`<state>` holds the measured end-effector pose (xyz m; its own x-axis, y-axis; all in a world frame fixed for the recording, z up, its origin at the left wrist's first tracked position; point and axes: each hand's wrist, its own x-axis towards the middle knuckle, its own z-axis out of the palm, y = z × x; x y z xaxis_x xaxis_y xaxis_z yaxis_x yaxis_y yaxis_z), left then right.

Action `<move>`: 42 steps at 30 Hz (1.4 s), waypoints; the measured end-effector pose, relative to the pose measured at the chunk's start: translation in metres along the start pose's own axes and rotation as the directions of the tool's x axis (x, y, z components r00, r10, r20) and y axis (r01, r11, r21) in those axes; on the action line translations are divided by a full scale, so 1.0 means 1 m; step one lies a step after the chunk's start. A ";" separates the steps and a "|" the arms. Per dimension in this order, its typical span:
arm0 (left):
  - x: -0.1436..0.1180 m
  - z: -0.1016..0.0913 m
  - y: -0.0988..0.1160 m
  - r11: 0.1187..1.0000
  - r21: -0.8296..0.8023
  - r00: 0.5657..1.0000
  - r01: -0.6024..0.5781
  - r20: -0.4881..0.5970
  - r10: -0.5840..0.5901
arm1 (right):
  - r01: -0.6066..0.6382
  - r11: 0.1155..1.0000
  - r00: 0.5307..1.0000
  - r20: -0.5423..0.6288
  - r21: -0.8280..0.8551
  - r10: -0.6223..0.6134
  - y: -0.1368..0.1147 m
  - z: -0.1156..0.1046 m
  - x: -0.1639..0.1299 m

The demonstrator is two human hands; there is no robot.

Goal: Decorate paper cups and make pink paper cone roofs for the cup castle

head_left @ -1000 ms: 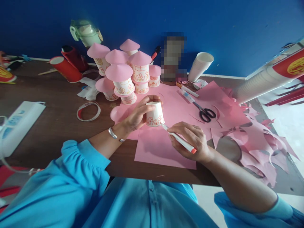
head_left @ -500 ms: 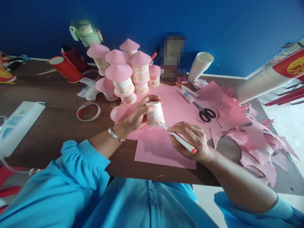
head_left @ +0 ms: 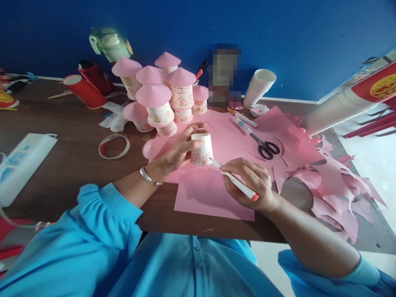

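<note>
Left hand (head_left: 181, 150) keeps its grip firm on one white paper cup (head_left: 202, 150), thumb in front and fingers behind, narrow end up, near the centre of the frame. I can see red flowers drawn around the cup's lower part. Whether it rests on the paper below or hangs just over it, I can't tell. The right hand (head_left: 249, 179), right of centre, has its grip closed round one white pen (head_left: 238, 185), the tip at the cup's lower right side and the red end toward the palm.

Pink sheets (head_left: 213, 194) overlap under both hands, too layered to count. Behind the cup, in the upper middle, I count seven pink cone roofs (head_left: 154, 95) on decorated cups, with one pink disc (head_left: 152, 148) lying just left of the left hand. Right of centre lie one pair of scissors (head_left: 261, 142), one glue tube (head_left: 241, 125) and a second pen (head_left: 249, 120). Two stacks of white cups stand out: one upper right of centre (head_left: 258, 90), one longer at the right edge. Pink scraps (head_left: 335, 194) heap at lower right. On the left of the bench (head_left: 80, 165) sit one tape ring (head_left: 114, 157), one red cup (head_left: 88, 95) and one power strip (head_left: 29, 163).
</note>
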<state>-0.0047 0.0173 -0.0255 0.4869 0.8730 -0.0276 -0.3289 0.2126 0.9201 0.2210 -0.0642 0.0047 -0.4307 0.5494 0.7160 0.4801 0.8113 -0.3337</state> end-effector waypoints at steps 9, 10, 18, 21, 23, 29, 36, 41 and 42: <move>0.004 -0.002 -0.005 0.998 -0.024 0.998 -0.060 0.027 0.061 | 0.019 1.000 1.000 0.008 0.013 -0.019 -0.001 0.002 -0.001; 0.003 -0.001 -0.004 0.998 -0.006 0.997 -0.069 0.021 0.069 | 0.021 1.000 1.000 0.015 0.021 -0.021 -0.001 0.003 -0.001; 0.001 0.005 0.001 0.991 0.091 0.995 -0.103 0.026 0.101 | 0.033 0.998 0.999 0.027 0.056 -0.034 -0.002 0.006 -0.002; 0.001 0.005 0.000 0.989 0.105 0.994 -0.101 0.039 0.097 | 0.030 0.998 0.999 0.035 0.052 -0.032 -0.002 0.006 -0.003; 0.000 0.005 0.000 0.991 0.101 0.996 -0.084 0.042 0.080 | 0.030 0.998 0.999 0.039 0.046 -0.032 -0.002 0.007 -0.003; 0.000 0.003 -0.001 0.992 0.115 0.998 -0.043 0.047 0.038 | 0.037 0.999 0.999 0.037 0.035 -0.038 -0.001 0.007 -0.004; 0.001 0.004 -0.001 0.990 0.124 0.997 -0.059 0.054 0.053 | 0.026 0.999 0.999 0.043 0.032 -0.028 -0.001 0.008 -0.003; 0.002 0.005 -0.001 0.993 0.099 0.996 -0.064 0.065 0.058 | 0.025 0.999 0.998 0.053 0.032 -0.027 -0.001 0.008 -0.003; 0.002 0.004 -0.001 0.993 0.101 0.996 -0.063 0.066 0.057 | 0.026 0.999 0.998 0.054 0.031 -0.028 -0.001 0.008 -0.002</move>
<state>0.0003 0.0172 -0.0245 0.5196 0.8529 0.0505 -0.2759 0.1116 0.9547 0.2155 -0.0651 -0.0013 -0.4848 0.5366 0.6907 0.4445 0.8313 -0.3338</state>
